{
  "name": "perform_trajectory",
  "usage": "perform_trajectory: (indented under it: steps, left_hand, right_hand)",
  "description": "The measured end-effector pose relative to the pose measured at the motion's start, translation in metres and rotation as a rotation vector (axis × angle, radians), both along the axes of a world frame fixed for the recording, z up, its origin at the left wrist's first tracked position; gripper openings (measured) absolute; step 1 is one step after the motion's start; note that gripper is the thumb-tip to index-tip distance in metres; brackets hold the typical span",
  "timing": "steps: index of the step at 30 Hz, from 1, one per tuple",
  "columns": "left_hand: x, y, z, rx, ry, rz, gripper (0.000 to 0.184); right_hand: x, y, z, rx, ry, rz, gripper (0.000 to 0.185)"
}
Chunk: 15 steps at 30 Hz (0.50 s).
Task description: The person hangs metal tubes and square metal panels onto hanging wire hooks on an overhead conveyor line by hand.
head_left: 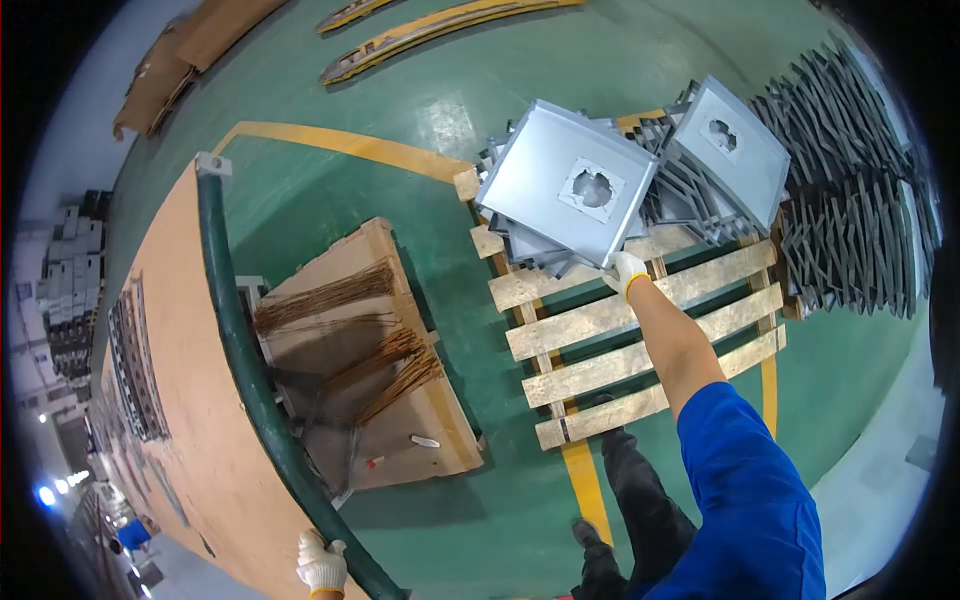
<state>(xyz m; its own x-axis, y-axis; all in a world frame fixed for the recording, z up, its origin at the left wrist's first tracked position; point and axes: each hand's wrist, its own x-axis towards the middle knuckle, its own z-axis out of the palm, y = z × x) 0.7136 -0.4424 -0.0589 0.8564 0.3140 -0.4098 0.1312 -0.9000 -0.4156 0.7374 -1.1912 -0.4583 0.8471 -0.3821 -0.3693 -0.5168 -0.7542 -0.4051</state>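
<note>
My right hand (627, 272), in a white glove with a yellow cuff, grips the near corner of a grey square metal panel (545, 185) with a ragged-edged round hole. This panel lies on top of a stack of similar metal panels, turned at different angles, on a wooden pallet (600, 330). My left hand (322, 562), gloved too, rests on the wooden tabletop (215, 400) beside its dark green rounded edge (255, 385). Its fingers lie on the surface with the thumb apart, and nothing shows in them.
Another panel stack (735, 150) stands at the right on the pallet, with tall piles of grey metal parts (850, 240) beyond. Bundles of thin brown rods (335, 295) lie on a cardboard-covered pallet (430, 400). Yellow forks (450, 35) lie on the green floor at the back.
</note>
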Motion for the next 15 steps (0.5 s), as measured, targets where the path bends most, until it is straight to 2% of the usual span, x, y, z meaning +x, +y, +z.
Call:
perform_trajectory:
  steps: [2, 4, 7, 8, 11, 15]
  left_hand:
    - [0.003, -0.025, 0.008, 0.028, -0.018, 0.010, 0.049]
    - [0.001, -0.028, 0.008, 0.008, -0.039, 0.028, 0.049]
    - [-0.001, -0.032, 0.008, -0.010, -0.073, 0.051, 0.045]
    - [-0.005, -0.035, 0.005, 0.005, -0.104, 0.054, 0.044]
    - [-0.013, -0.037, -0.002, -0.004, -0.167, 0.058, 0.041]
    - [-0.010, -0.050, 0.001, 0.033, -0.170, 0.112, 0.038]
  right_hand:
    - [0.008, 0.006, -0.017, 0.685, -0.139, -0.613, 0.034]
    - [0.022, 0.011, 0.008, 1.184, -0.148, -1.064, 0.027]
    - [0.040, 0.012, 0.037, 1.242, -0.099, -1.058, 0.026]
    - [0.046, 0.015, 0.043, 1.192, -0.165, -0.972, 0.022]
    - [0.075, 0.015, 0.071, 1.173, -0.155, -1.167, 0.020]
    - [0.078, 0.009, 0.119, 0.054, -0.155, 0.027, 0.017]
